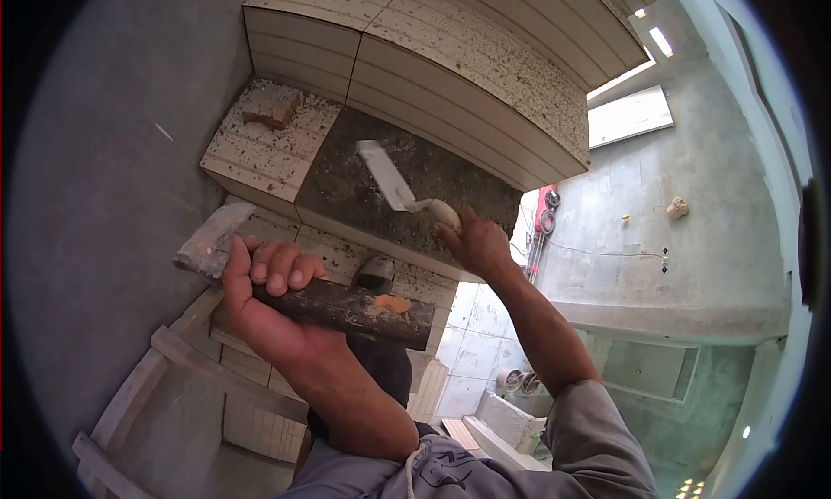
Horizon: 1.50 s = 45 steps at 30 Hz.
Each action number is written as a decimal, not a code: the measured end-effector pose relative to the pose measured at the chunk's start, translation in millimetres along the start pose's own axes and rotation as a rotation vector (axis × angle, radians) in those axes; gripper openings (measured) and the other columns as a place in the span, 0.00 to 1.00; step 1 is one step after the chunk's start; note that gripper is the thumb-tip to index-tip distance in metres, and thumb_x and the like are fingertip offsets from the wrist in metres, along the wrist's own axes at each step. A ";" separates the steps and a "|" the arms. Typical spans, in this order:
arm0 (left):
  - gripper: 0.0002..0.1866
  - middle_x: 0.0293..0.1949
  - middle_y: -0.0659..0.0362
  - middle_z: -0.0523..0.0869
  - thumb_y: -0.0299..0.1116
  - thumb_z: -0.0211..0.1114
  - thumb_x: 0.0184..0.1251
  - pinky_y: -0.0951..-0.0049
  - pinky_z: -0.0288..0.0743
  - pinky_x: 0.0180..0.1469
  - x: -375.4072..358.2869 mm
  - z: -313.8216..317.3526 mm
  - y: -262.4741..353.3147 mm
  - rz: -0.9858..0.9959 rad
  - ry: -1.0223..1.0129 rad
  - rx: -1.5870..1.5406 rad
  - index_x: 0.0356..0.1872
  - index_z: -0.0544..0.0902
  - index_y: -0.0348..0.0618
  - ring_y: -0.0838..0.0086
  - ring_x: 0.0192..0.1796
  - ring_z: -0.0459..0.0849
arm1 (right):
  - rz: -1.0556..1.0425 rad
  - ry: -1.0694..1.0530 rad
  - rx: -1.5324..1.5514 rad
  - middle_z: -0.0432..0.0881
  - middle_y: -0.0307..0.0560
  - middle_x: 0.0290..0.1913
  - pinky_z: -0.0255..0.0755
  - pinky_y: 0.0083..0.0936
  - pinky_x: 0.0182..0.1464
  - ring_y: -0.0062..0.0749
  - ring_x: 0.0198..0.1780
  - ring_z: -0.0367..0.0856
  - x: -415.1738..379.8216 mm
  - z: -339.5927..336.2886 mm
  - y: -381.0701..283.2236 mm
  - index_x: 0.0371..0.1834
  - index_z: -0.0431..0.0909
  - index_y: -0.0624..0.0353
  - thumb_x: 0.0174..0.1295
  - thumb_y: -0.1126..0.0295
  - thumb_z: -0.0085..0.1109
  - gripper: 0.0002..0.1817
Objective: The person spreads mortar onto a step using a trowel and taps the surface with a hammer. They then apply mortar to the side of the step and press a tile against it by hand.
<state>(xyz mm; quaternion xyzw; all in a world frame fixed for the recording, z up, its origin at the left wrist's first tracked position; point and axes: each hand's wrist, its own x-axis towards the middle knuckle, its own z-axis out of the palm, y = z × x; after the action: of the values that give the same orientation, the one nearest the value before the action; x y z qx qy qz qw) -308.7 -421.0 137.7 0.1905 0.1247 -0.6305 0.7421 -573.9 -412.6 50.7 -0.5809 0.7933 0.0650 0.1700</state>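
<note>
My right hand (483,244) is closed round the pale handle of a trowel (387,177). Its narrow, whitened blade points up and left over a bare grey mortar bed (424,157) on the stair step. In my left hand (277,300), fingers wrapped, is a thick dark cylindrical tool (363,310) with an orange patch; a dusty, pale, wedge-shaped piece (210,242) sticks out past the knuckles, and my hand hides how the two join. A striped tile (264,157) covers the step's left end, with a broken brick piece (273,109) lying on it.
Tiled stairs (467,92) strewn with crumbs rise ahead. A grey wall (130,153) borders the left side, with a wooden frame (216,373) below. Down to the right lie a floor with red equipment (544,213), a cable and a white panel (630,118). My dark shoe (375,274) shows below the step.
</note>
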 end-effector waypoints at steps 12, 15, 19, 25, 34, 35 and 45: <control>0.06 0.21 0.70 0.67 0.33 0.59 0.69 0.80 0.65 0.22 0.8 0.6 -1.4 0.034 -0.003 -0.006 0.35 0.73 0.43 0.85 0.19 0.66 | 0.006 -0.032 0.024 0.83 0.67 0.34 0.76 0.49 0.44 0.58 0.41 0.84 0.2 -8.7 -7.7 0.47 0.70 0.65 0.65 0.41 0.46 0.32; 0.06 0.21 0.70 0.67 0.33 0.59 0.69 0.80 0.65 0.22 3.2 -1.6 3.7 -0.065 0.010 -0.042 0.35 0.74 0.43 0.85 0.19 0.66 | 0.047 -0.020 -0.015 0.83 0.67 0.33 0.76 0.49 0.44 0.58 0.40 0.84 10.4 7.9 20.8 0.47 0.71 0.65 0.65 0.41 0.46 0.32; 0.06 0.20 0.69 0.67 0.33 0.58 0.69 0.80 0.65 0.21 4.2 5.5 -2.4 -0.111 -0.017 -0.070 0.34 0.74 0.43 0.85 0.18 0.66 | 0.197 0.074 0.010 0.81 0.68 0.29 0.75 0.52 0.38 0.62 0.35 0.83 27.8 29.4 49.1 0.40 0.72 0.65 0.64 0.43 0.51 0.30; 0.06 0.20 0.69 0.67 0.33 0.59 0.68 0.79 0.66 0.21 5.6 -0.4 -8.7 -0.073 -0.001 -0.035 0.34 0.74 0.43 0.84 0.18 0.66 | -0.081 -0.031 -0.055 0.83 0.65 0.34 0.76 0.47 0.43 0.57 0.40 0.84 -3.7 3.6 3.8 0.45 0.72 0.67 0.65 0.41 0.46 0.32; 0.06 0.20 0.69 0.67 0.33 0.59 0.68 0.79 0.66 0.21 -0.4 4.8 -15.1 -0.067 0.025 -0.046 0.34 0.74 0.43 0.84 0.18 0.67 | 0.084 -0.024 0.023 0.83 0.67 0.35 0.76 0.49 0.44 0.58 0.40 0.84 3.4 8.1 12.6 0.46 0.72 0.67 0.65 0.41 0.47 0.32; 0.06 0.20 0.69 0.68 0.33 0.59 0.68 0.79 0.66 0.21 1.8 5.6 -17.3 -0.041 0.016 -0.035 0.34 0.74 0.43 0.84 0.18 0.67 | 0.036 -0.021 0.038 0.83 0.67 0.35 0.76 0.49 0.44 0.58 0.40 0.84 2.2 2.5 1.3 0.46 0.72 0.67 0.65 0.42 0.47 0.32; 0.06 0.20 0.70 0.68 0.33 0.58 0.68 0.80 0.66 0.20 0.7 -0.2 -5.1 -0.134 -0.012 -0.078 0.34 0.74 0.43 0.85 0.18 0.67 | 0.180 0.079 -0.013 0.82 0.68 0.31 0.76 0.50 0.40 0.63 0.36 0.83 17.6 19.1 22.2 0.42 0.73 0.65 0.63 0.42 0.51 0.30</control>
<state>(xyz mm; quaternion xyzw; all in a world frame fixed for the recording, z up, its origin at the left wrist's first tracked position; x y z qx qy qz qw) -313.6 -422.2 136.6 0.1486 0.1571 -0.6744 0.7060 -595.8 -415.6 24.7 -0.5103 0.8481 0.0621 0.1282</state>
